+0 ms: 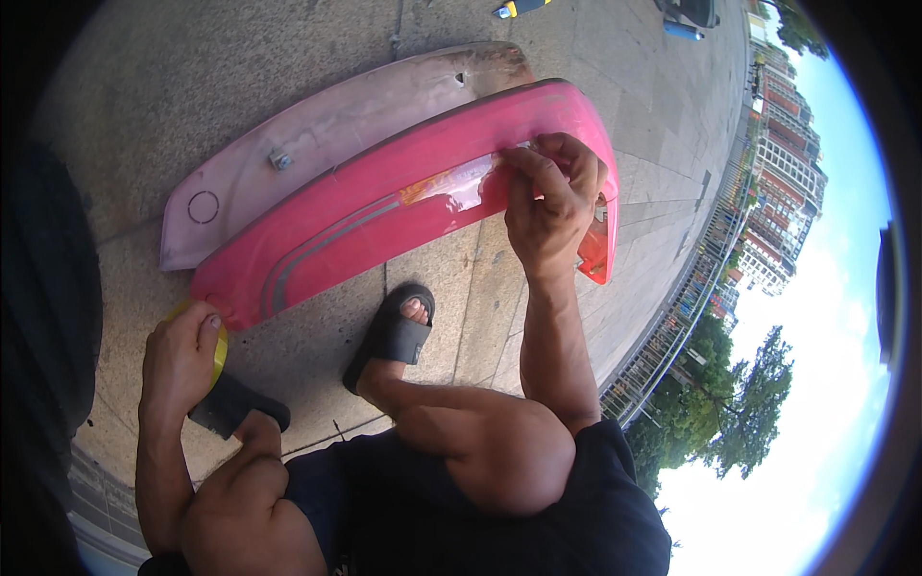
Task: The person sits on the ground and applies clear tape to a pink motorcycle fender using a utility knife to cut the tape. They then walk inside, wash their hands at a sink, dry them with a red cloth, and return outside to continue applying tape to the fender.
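Note:
A long curved pink plastic panel, apparently a vehicle body panel, lies slanted in front of me. My left hand is closed around its near left end. A yellow curved object shows at that palm, its kind unclear. Toward the far right end, my right hand pinches the edge of a shiny, partly torn sticker on the panel. Its fingertips press together close to the surface. Grey stripes run along the panel left of the sticker. A red and clear lens-like part shows behind my right wrist.
A paler, scuffed pink panel with a metal clip lies behind the first on the stone paving. My sandalled feet stand close to the panel. A yellow-and-black tool lies at the top edge. Railings and trees are at right.

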